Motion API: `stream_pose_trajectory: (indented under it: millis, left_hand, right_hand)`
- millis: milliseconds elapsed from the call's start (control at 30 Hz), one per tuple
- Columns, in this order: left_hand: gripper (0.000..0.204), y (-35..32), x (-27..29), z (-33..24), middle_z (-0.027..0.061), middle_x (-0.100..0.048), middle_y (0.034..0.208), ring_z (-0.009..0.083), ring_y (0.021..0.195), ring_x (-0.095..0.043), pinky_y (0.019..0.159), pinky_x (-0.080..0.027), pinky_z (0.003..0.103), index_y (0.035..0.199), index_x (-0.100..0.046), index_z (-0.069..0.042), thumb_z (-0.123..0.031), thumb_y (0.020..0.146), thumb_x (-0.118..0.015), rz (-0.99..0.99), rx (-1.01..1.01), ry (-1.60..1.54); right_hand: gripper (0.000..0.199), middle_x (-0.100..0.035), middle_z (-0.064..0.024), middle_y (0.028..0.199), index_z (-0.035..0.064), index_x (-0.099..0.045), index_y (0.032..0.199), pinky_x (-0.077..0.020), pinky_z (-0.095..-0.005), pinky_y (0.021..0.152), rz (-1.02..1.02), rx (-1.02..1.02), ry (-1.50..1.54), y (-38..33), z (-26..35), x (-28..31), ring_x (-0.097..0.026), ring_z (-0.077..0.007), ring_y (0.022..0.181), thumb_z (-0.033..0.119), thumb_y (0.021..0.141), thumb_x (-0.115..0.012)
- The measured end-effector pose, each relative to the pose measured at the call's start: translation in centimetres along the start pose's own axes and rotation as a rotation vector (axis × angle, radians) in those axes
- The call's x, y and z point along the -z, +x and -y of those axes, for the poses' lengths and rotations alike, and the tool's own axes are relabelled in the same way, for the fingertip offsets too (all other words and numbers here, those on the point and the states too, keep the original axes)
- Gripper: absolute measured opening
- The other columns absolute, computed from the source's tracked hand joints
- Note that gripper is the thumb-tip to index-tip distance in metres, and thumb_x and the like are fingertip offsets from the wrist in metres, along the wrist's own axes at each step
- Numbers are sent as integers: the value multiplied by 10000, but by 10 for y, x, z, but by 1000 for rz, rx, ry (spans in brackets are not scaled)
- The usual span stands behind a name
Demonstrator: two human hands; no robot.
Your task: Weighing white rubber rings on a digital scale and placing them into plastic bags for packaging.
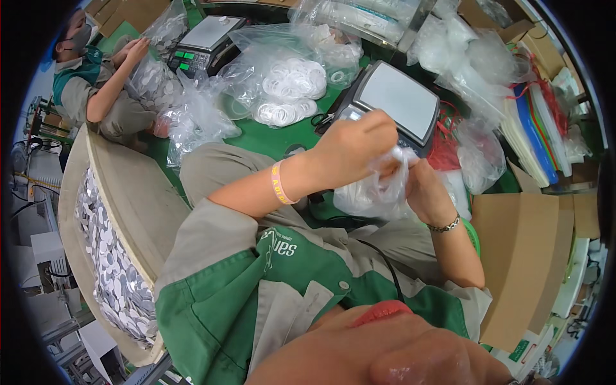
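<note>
In front of my lap a clear plastic bag hangs with its top gathered between my hands. What fills it looks whitish and is hard to make out. My left hand, a pink band on its wrist, is closed with curled fingers at the gathered top. Lower on the other side, my right hand closes on the bag's neck, a chain bracelet at its wrist. The fingertips of both are partly hidden behind the plastic. Just beyond them stands a digital scale with a pale flat plate.
Large clear bags of white rings lie ahead on the green surface. A bin of silvery discs stands at left. A co-worker handles a bag near another scale. Red strings and a cardboard box are at right.
</note>
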State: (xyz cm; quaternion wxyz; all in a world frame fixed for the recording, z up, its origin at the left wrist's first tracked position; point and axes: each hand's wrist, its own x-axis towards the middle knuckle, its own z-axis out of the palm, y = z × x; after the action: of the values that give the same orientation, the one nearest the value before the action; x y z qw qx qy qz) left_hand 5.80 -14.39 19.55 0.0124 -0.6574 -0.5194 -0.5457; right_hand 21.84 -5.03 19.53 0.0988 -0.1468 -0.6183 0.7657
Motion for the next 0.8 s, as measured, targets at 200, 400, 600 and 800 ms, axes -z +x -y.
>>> stream_pose_trajectory:
  millis: [200,400,600,800]
  left_hand:
    - [264,10,24,-5,28,-488,722,199,683,-498,557,-398,301,652,-467,-85,-147,620,-722,370,-507,243]
    - [197,-23,79,16,56,-543,792,195,699,-512,578,-403,305,674,-507,-43,-141,724,-669,348,-105,64]
    - [281,-17,47,15,145,-489,1169,274,1122,-416,935,-305,410,881,-558,-44,-180,685,-706,322,84,-84]
    - [378,-4,22,27,108,-460,1285,288,1263,-343,1057,-156,481,1085,-573,-69,-179,732,-655,306,112,-153]
  right_hand:
    - [271,-493,29,682,24,-545,744,-326,-200,550,-58,89,-237,-5,11,10,-407,-42,618,249,892,-516]
    - [265,-439,15,599,57,-458,612,-309,-207,566,-366,156,-171,-13,35,40,-398,-61,586,127,864,-502]
    - [238,-529,-57,710,32,-493,705,-354,-358,959,-19,218,-116,-9,36,10,-535,-126,696,179,892,-489]
    - [686,-413,-195,1268,-11,-390,1189,-264,-387,1022,116,493,-419,-7,25,24,-375,-285,1195,232,661,-754]
